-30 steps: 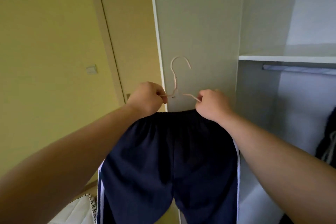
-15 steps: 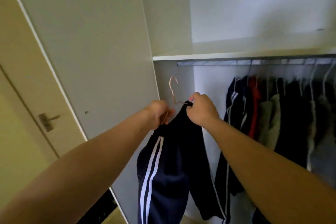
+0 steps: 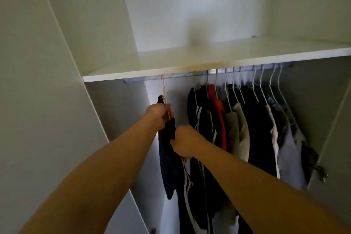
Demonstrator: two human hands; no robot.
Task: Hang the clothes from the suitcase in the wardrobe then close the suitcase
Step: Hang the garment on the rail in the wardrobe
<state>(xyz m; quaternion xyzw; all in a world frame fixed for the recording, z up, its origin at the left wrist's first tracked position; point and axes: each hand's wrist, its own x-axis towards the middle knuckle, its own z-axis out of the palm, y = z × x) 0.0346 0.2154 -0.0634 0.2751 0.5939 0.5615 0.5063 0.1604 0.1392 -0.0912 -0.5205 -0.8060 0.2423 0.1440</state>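
Since half a second ago the pink hanger (image 3: 163,86) has gone from in front of the open wardrobe door (image 3: 38,91) up to the rail (image 3: 136,79). Its hook now meets the rail just under the shelf (image 3: 190,62), though the shelf edge hides the very top of the hook. The left hand (image 3: 159,115) is clenched round the hanger's shoulder and the bunched waistband, its fingers (image 3: 170,114) curled tight over the wire. The right hand (image 3: 185,141), lower and nearer the camera, grasps a fold of the navy trousers (image 3: 167,173) just below the waistband. The trousers hang straight down from the hanger at the left end of the rail, white side stripes showing beneath the right wrist. To their right, near but with a gap at rail level, a row of hung clothes (image 3: 237,119) fills the rail on white hangers (image 3: 255,91): dark pieces, one red, one pale beige, some grey. Lower down, the trousers' fabric overlaps the nearest dark garment in this view, and I cannot tell whether they touch.
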